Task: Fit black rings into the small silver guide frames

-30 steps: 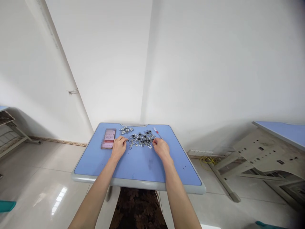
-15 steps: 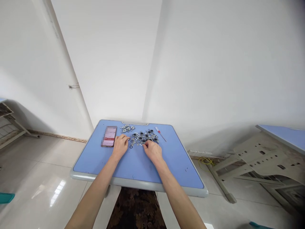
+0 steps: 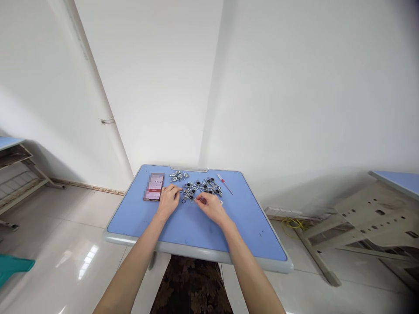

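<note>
My left hand [image 3: 169, 199] rests at the left edge of a pile of small metal parts [image 3: 209, 188], many of them with black rings on them. Its fingers are curled, with the thumb near the index finger and a small dark bit at the tips that is too small to name. At the pile's near side, my right hand [image 3: 211, 206] has its fingertips pinched together. They are close to a metal part with a black ring [image 3: 191, 198]; what they grip is too small to tell. A loose black ring [image 3: 183, 201] lies between the hands.
On the blue table [image 3: 183, 226], a phone [image 3: 154, 187] lies left of my left hand. A smaller group of metal parts [image 3: 178, 175] sits farther back. A thin tool with a red section [image 3: 225, 184] lies right of the pile. The wall [image 3: 278, 87] stands behind the table.
The view has swung slightly left. My right hand has shifted a little left and nearer to me along the pile, uncovering a light piece to its right. My left hand stays at the pile's left edge.
</note>
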A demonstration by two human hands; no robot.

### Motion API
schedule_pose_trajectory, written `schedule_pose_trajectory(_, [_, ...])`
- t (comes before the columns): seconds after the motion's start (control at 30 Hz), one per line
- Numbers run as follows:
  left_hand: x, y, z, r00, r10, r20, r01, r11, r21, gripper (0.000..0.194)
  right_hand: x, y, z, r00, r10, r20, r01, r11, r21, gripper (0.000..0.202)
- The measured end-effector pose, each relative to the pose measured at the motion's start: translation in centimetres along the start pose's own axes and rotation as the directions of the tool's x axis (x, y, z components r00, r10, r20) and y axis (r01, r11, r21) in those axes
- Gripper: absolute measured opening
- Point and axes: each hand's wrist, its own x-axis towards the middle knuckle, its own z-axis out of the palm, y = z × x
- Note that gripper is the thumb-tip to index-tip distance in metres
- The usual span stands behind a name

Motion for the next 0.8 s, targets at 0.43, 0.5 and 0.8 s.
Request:
schedule_pose_trajectory(0.43, [-0.6,1.6,-1.6,0.945,0.028,0.325,0.064,0.961,-0.270,0.025,-0.3,0.3,0.2,0.969,-0.179,0.172,0.177,0.984,0.027,0.016])
schedule_pose_trajectory(0.5, [-0.6,1.8,-1.6,0.927,0.031,0.374,0.067,0.967,-0.247,0.026,-0.3,0.2,0.1,0.970,-0.160,0.181,0.160,0.987,0.016,0.014])
schedule_pose_trajectory(0.8, [-0.8,1.8,-1.3,0.896,0.020,0.443,0.108,0.959,-0.261,0.027,-0.6,-0.3,-0.7,0.957,-0.107,0.268,0.084,0.992,0.098,0.007])
